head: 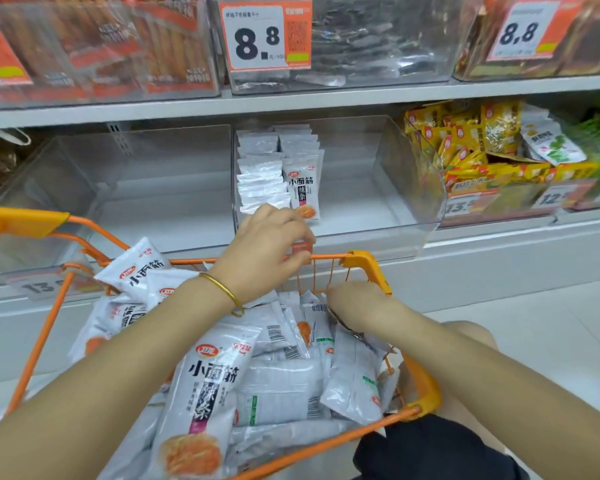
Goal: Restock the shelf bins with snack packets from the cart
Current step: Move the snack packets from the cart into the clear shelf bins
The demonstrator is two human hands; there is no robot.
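While my left hand (pixel 274 247) hovers over the far rim of the orange cart (pixel 364 263), fingers curled loosely around nothing I can make out, my right hand (pixel 355 303) dips inside that rim, fingertips pinched among the packets; whether it actually has one, I cannot tell. The white snack packets (pixel 208 386) are heaped in the cart, overlapping at all angles. They look light, soft and slick, the kind of film pouch that slides off its neighbours, so I judge the crimped end seam or a flat pinch across the middle is the place to hold. Just beyond the cart stands the clear shelf bin (pixel 388 188), with two upright rows of the same packets (pixel 303 181) against its left wall and plenty of bare floor to their right. Its front lip sits low, but the shelf edge (pixel 326 102) above limits headroom. Beside it, the yellow-packet bin (pixel 499 192) crowds in.
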